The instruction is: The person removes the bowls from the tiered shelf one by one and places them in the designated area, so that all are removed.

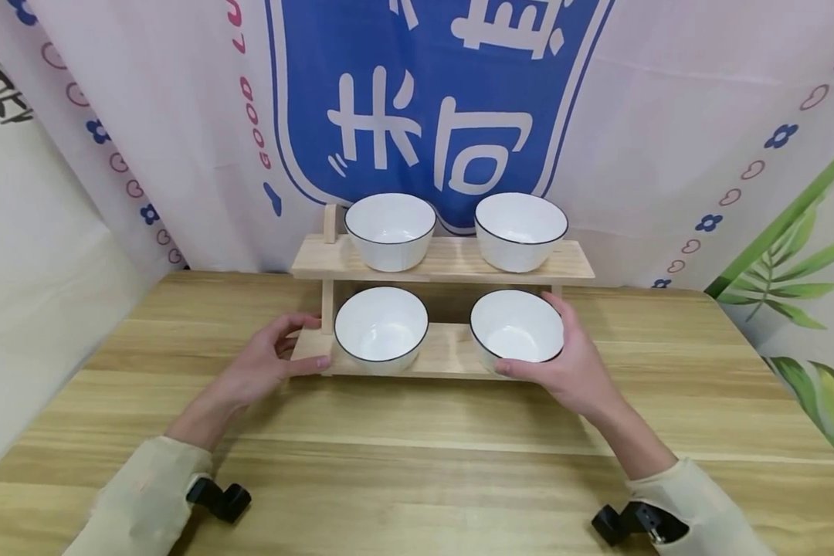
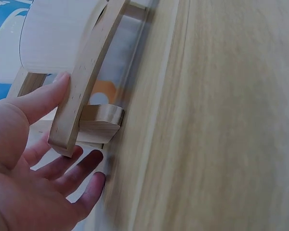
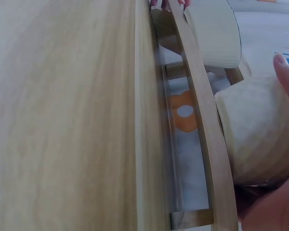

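Nearest us, the left sleeve (image 1: 142, 494) and the right sleeve (image 1: 702, 510), both pale, stretch over the near part of the table (image 1: 389, 463), each wearing a black wrist mount. Further in, here's the left hand (image 1: 260, 363), at the left end of the wooden rack (image 1: 452, 361): thumb on top of the lower shelf, the other fingers bent loosely round beneath, gripping that end. Over on the right, the right hand (image 1: 577, 371) is spread wide around the lower right bowl (image 1: 517, 328), thumb at the near rim, fingertips round the far side, a firm hold!

And what a bowl: round, glossy white, a thin dark line round the rim, the outside wall worked in diamond facets in the right wrist view. It sits upright towards the lower shelf's right end. Towards the left end, beside an upright post, stands the lower left bowl (image 1: 381, 328), dark-rimmed too, but finely ribbed outside.

Up and back to the top shelf, near the table's far edge: the upper left bowl (image 1: 391, 232) and the upper right bowl (image 1: 521, 232), white, dark-rimmed, upright and well apart. Behind everything, a printed cloth (image 1: 667, 116) with a big blue panel (image 1: 417, 62) and white characters.
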{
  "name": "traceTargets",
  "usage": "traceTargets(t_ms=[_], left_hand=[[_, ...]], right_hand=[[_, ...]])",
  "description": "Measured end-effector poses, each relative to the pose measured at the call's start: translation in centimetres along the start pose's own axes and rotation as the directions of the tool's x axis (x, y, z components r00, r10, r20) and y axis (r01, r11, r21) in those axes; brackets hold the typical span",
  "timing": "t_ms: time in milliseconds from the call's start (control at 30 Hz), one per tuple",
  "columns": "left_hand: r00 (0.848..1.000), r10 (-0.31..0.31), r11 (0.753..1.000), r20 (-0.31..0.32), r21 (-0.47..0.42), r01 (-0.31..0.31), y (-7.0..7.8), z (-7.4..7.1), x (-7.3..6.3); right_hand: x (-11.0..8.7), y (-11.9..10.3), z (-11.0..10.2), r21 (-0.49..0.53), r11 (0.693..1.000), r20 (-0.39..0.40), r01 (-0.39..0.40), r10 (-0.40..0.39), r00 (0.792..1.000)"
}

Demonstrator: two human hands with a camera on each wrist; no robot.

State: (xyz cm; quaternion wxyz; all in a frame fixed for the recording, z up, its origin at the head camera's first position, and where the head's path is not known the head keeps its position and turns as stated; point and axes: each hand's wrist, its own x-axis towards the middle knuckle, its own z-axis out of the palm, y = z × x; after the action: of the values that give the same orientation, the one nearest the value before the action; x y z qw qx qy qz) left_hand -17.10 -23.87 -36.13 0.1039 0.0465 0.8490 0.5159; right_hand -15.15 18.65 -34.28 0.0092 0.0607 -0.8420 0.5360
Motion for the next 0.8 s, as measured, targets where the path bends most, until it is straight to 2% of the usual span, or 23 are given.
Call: traceTargets(t_ms=[300, 800], left_hand=[[1.0, -0.006, 1.0, 0.019, -0.016, 0.006, -0.47, -0.26, -0.07], [0.999, -0.019, 0.999, 0.037, -0.038, 0.02, -0.29, -0.38, -0.06]], right_hand=[[0.01, 0.07, 0.04, -0.013, 1.0, 0.028, -0.011, 0.011, 1.0], [0.13, -0.25, 0.13, -0.035, 0.999, 0.006, -0.033, 0.033, 0.999]])
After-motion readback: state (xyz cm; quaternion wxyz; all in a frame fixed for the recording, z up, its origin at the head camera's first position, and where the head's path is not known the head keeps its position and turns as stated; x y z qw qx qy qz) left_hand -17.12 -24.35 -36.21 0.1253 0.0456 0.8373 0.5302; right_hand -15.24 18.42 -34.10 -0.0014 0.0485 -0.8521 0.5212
